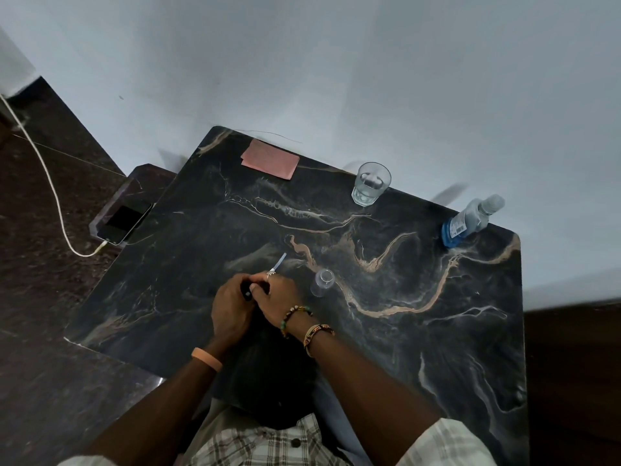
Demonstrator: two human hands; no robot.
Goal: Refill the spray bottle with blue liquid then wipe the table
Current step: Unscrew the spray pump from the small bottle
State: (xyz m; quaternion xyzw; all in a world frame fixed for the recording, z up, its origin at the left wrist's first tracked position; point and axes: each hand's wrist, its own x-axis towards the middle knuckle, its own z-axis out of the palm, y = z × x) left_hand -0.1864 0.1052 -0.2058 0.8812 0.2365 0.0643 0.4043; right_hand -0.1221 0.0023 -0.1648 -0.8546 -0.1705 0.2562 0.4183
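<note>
Both hands meet over the near middle of the table [437, 331]. The left hand [232, 314] is curled round a black spray head [246, 292], and the right hand [279, 294] pinches the same part from the right with thumb and fingers, so little of it shows. Its thin tube [279, 262] sticks out past the fingers, pointing far and to the right, with its tip low over the tabletop; I cannot tell whether it touches.

The spray bottle [322, 282], small and clear, stands upright just right of the right hand with its mouth open. It looks empty.

At the far right corner stands the blue bottle [470, 222], capped, with blue liquid filling only its lower part. A glass [370, 183] stands at the far edge, holding some clear liquid. A pink cloth [270, 159] lies flat at the far left edge.

Left of the table, on a lower ledge, a phone [124, 219] lies with a white cable [43, 176] plugged in.
</note>
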